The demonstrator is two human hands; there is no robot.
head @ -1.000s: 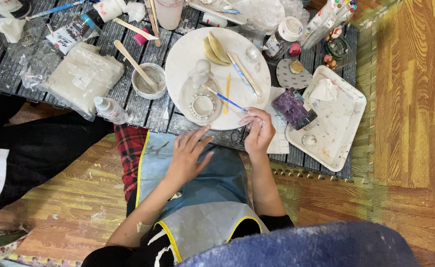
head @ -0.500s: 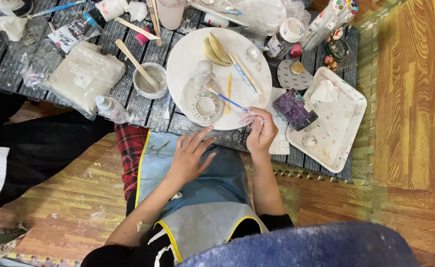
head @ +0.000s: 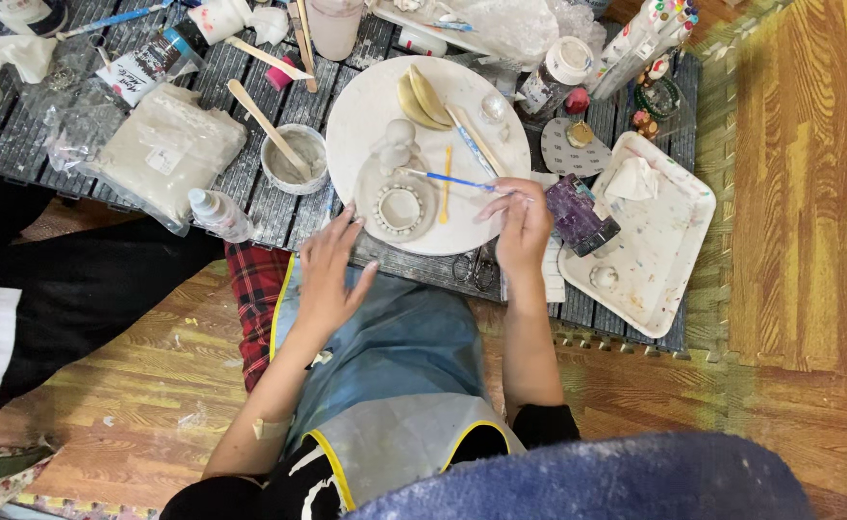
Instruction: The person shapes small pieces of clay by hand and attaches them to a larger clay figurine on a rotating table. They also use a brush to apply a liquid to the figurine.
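Note:
My right hand (head: 522, 223) grips a thin blue-handled brush (head: 454, 180) whose tip reaches a small white clay ring piece (head: 400, 208) on a round white board (head: 366, 101). A little white clay figure (head: 397, 144) stands just behind the ring. My left hand (head: 329, 274) hovers with its fingers spread at the board's near left edge, holding nothing. Both forearms come up over a blue apron (head: 395, 337) on my lap.
A small bowl of slip with a wooden stick (head: 294, 157) sits left of the board, beside a bagged white clay block (head: 166, 149) and a squeeze bottle (head: 217, 214). A paint-spattered white tray (head: 664, 246) and a purple object (head: 579, 214) lie right. Another person in black (head: 77, 289) sits at left.
My left hand has moved up from my lap toward the board's edge. My right hand with the brush has lifted closer to the clay ring.

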